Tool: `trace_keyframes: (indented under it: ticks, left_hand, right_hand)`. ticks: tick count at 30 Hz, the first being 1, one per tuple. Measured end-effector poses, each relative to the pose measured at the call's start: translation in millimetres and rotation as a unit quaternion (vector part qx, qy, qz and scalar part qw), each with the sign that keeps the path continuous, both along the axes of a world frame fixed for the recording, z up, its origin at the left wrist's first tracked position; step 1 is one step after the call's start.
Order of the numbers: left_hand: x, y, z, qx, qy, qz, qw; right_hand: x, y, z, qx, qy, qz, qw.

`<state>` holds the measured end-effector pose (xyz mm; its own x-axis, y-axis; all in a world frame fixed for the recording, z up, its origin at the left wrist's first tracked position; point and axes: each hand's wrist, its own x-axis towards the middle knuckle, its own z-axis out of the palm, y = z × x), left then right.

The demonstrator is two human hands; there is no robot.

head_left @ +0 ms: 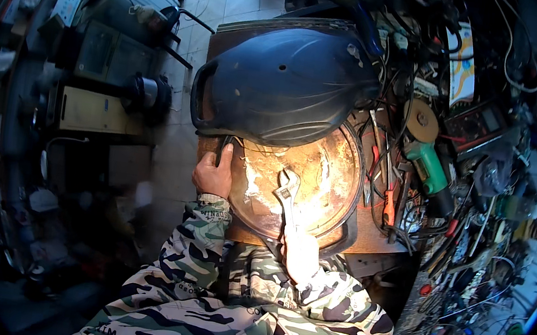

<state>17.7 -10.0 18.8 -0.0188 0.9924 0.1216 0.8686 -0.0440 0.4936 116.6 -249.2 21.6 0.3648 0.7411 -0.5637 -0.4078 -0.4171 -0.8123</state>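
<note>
My right hand (301, 254) is closed around the handle of a silver adjustable wrench (287, 194). The wrench's jaws point away from me, over a round, brown, worn metal piece (256, 208) with a raised rim, brightly lit. To the left, my left hand (213, 175) has its fingers closed on a dark strip at the round piece's left edge; whether this belongs to the piece or to the cover above is unclear. A large dark plastic cover (280, 77), with a slot-like handle at its left end, lies across the far part of the round piece.
Everything rests on a small wooden table (380, 244). At its right lie a green angle grinder (428, 167) with a tan disc, a red-handled screwdriver (389, 207) and cables. A cluttered heap of tools and a multimeter (485, 121) extend rightward. Cabinets (103, 112) stand left.
</note>
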Motion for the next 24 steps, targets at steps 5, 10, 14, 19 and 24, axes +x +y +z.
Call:
trace_keyframes:
  ticks: [5, 10, 14, 19, 24]
  left_hand:
    - [0.7, -3.3, 11.0, -0.045, -0.047, 0.02, 0.998]
    - [0.1, -4.1, 11.2, -0.034, -0.092, 0.013, 0.995]
    - [-0.8, -3.3, 10.8, -0.037, -0.084, 0.009, 0.996]
    - [-0.7, -2.4, 13.5, -0.039, -0.084, 0.008, 0.996]
    - [-2.8, -1.7, 12.9, -0.067, -0.061, 0.006, 0.996]
  right_hand:
    - [-22.7, -16.9, -58.6, 0.052, -0.032, -0.033, 0.998]
    - [-6.6, 8.8, 11.5, -0.024, 0.101, -0.057, 0.993]
    - [-6.7, 17.5, 34.1, -0.06, 0.217, -0.123, 0.967]
    - [-13.3, 24.0, 34.8, -0.108, 0.224, -0.138, 0.959]
    - [-7.9, 23.9, 39.5, -0.117, 0.204, -0.118, 0.965]
